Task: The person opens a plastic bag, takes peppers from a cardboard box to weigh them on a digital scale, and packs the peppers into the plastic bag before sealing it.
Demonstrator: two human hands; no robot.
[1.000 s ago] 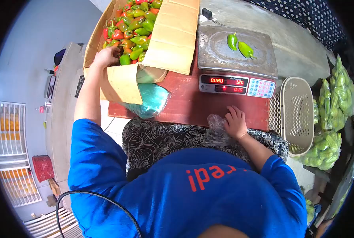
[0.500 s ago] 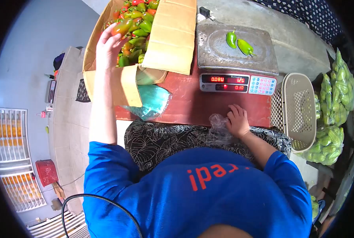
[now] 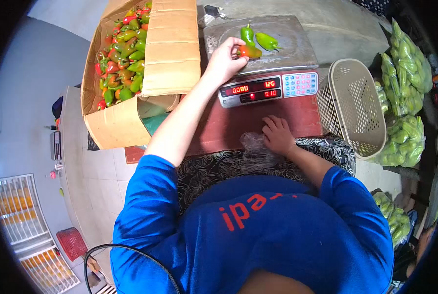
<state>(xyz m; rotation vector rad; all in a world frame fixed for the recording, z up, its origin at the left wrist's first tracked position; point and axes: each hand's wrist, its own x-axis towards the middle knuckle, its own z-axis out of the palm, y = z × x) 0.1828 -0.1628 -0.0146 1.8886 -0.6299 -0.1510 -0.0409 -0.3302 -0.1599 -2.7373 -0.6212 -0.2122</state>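
While I watch through the head view, the left hand [image 3: 226, 58] pinches a smooth orange-green pepper [image 3: 250, 52] over the scuffed metal scale plate [image 3: 295, 51], beside two glossy green peppers [image 3: 266, 41]. The right hand [image 3: 278, 136] lies loosely curled by crumpled clear plastic [image 3: 254, 147]; I cannot tell whether it grips it. A creased cardboard box [image 3: 172, 49] stands left.

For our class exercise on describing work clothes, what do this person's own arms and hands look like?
The left hand and right hand are ungloved. The forearms are bare below plain blue sleeves ending near the elbows. A thin black cable curves across the left side of the blue shirt.
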